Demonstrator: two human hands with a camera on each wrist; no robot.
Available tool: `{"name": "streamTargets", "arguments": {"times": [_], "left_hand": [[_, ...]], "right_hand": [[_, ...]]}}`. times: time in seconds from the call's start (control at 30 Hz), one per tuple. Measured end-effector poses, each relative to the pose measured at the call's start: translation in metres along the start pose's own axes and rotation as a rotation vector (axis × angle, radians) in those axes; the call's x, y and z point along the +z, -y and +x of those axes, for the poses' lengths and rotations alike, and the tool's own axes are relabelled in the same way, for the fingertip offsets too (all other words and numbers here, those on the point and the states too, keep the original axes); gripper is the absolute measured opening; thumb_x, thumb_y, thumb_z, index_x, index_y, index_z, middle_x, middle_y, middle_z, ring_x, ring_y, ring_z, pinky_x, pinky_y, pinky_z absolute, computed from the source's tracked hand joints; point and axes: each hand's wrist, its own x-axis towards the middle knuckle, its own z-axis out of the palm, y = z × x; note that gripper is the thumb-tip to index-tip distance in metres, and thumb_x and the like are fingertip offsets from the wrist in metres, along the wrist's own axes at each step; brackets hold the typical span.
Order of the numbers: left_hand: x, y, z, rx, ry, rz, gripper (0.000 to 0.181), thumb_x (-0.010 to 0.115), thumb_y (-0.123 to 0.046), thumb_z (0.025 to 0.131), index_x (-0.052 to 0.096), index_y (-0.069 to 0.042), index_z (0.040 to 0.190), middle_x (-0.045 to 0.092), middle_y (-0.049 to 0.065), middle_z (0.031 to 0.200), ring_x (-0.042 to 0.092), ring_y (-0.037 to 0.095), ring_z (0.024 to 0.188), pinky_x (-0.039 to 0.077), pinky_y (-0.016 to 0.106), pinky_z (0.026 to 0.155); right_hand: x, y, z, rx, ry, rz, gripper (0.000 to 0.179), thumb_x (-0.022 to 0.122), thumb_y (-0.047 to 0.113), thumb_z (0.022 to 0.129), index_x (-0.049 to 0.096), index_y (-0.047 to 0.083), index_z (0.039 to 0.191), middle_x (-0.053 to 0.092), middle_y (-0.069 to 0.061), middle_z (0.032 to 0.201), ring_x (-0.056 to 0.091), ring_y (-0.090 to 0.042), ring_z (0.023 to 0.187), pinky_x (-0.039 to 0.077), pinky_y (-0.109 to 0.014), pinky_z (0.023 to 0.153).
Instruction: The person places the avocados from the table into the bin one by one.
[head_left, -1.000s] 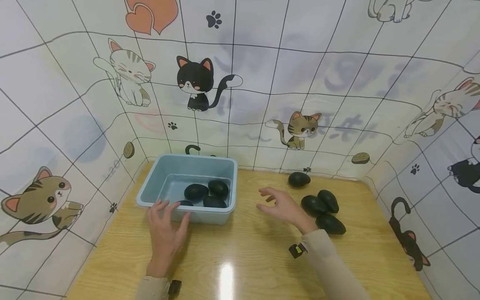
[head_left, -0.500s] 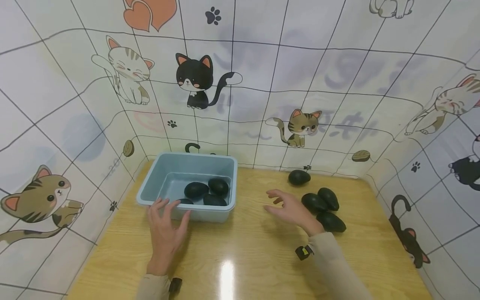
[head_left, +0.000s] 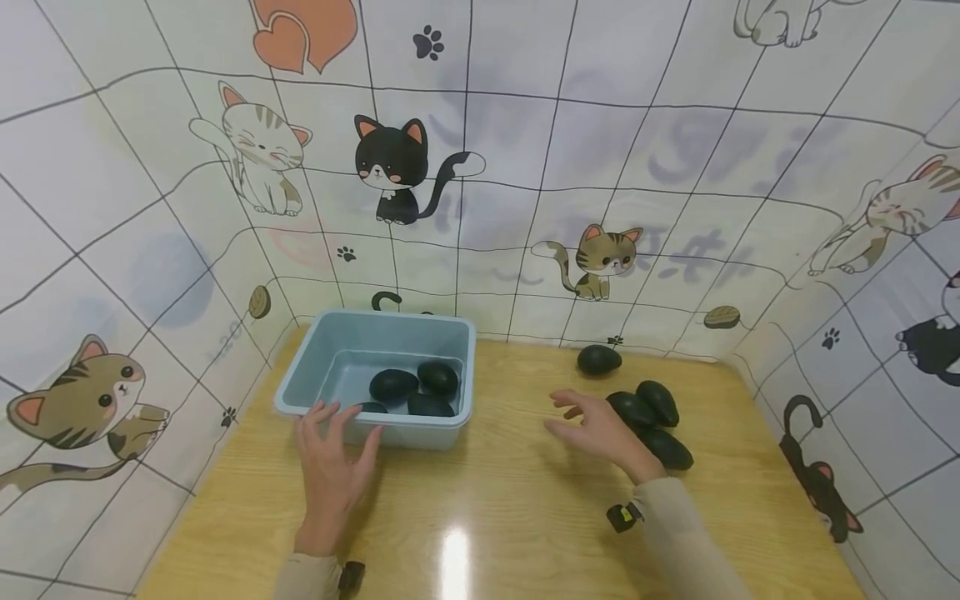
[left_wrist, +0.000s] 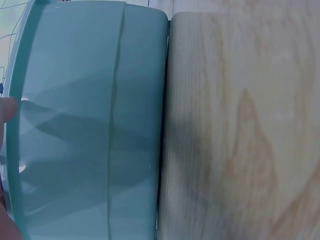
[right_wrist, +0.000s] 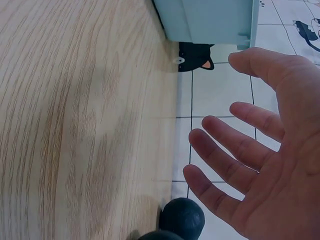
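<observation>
In the head view, a light blue plastic bin (head_left: 393, 321) stands at the back left of the table, with several dark avocados (head_left: 393, 386) inside, one mostly hidden behind the front wall. My left hand (head_left: 333, 475) rests its fingertips on the bin's front rim, thumb spread beside the front wall. The left wrist view shows the bin's wall (left_wrist: 75, 120) close up, with a fingertip at its rim. My right hand (head_left: 600, 433) hovers over the table with relaxed, spread fingers and nothing in them. Just beyond it lies a group of avocados (head_left: 660, 402), partly covered by the hand.
A lone avocado (head_left: 598, 360) lies at the back edge near the wall. The wooden table (head_left: 480, 492) runs up to a wall covering (head_left: 510, 150) printed with cats, which also closes in both sides.
My right hand has drifted right, away from the bin and toward the loose avocados. My left hand has stayed at the bin's rim.
</observation>
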Motion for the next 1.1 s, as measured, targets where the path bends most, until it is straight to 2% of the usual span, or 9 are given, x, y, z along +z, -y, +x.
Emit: {"name": "streamTargets", "arguments": {"times": [0.17,0.4,0.63,0.93,1.1], "left_hand": [[0.001,0.001,0.000,0.009,-0.011,0.001,0.043,0.080,-0.028,0.087,0.069,0.000,0.118,0.055,0.035,0.129,0.046,0.057,0.132,0.018,0.079,0.121],[0.000,0.002,-0.002,-0.026,0.040,0.029,0.045,0.079,-0.030,0.089,0.068,-0.001,0.120,0.053,0.033,0.131,0.045,0.055,0.135,0.016,0.077,0.123],[0.002,0.003,-0.001,0.006,-0.005,0.011,0.043,0.080,-0.028,0.087,0.069,-0.001,0.119,0.055,0.033,0.129,0.046,0.056,0.132,0.016,0.080,0.122],[0.001,0.004,-0.001,0.000,-0.002,0.007,0.043,0.080,-0.029,0.088,0.069,-0.001,0.118,0.055,0.034,0.129,0.046,0.056,0.132,0.016,0.080,0.122],[0.001,0.004,-0.001,0.003,-0.006,0.000,0.042,0.080,-0.028,0.087,0.070,-0.001,0.118,0.055,0.034,0.129,0.046,0.057,0.132,0.015,0.079,0.123]], "right_hand": [[-0.006,-0.004,-0.004,0.038,-0.008,-0.015,0.056,0.072,0.041,0.100,0.061,0.014,0.148,0.066,-0.011,0.147,0.069,-0.032,0.122,0.059,-0.053,0.094],[-0.013,-0.013,-0.009,0.044,-0.023,-0.028,0.060,0.072,0.043,0.100,0.059,0.012,0.149,0.065,-0.013,0.148,0.069,-0.034,0.123,0.059,-0.055,0.096],[-0.016,-0.022,-0.014,0.055,-0.031,-0.024,0.060,0.071,0.042,0.101,0.058,0.011,0.151,0.065,-0.014,0.148,0.068,-0.035,0.125,0.058,-0.056,0.097],[-0.023,-0.032,-0.022,0.056,-0.067,0.004,0.061,0.071,0.043,0.101,0.057,0.011,0.152,0.065,-0.017,0.148,0.066,-0.039,0.128,0.054,-0.060,0.105],[-0.029,-0.038,-0.026,0.063,-0.090,0.003,0.061,0.071,0.042,0.101,0.058,0.008,0.150,0.066,-0.018,0.146,0.066,-0.040,0.127,0.054,-0.059,0.104]]}}
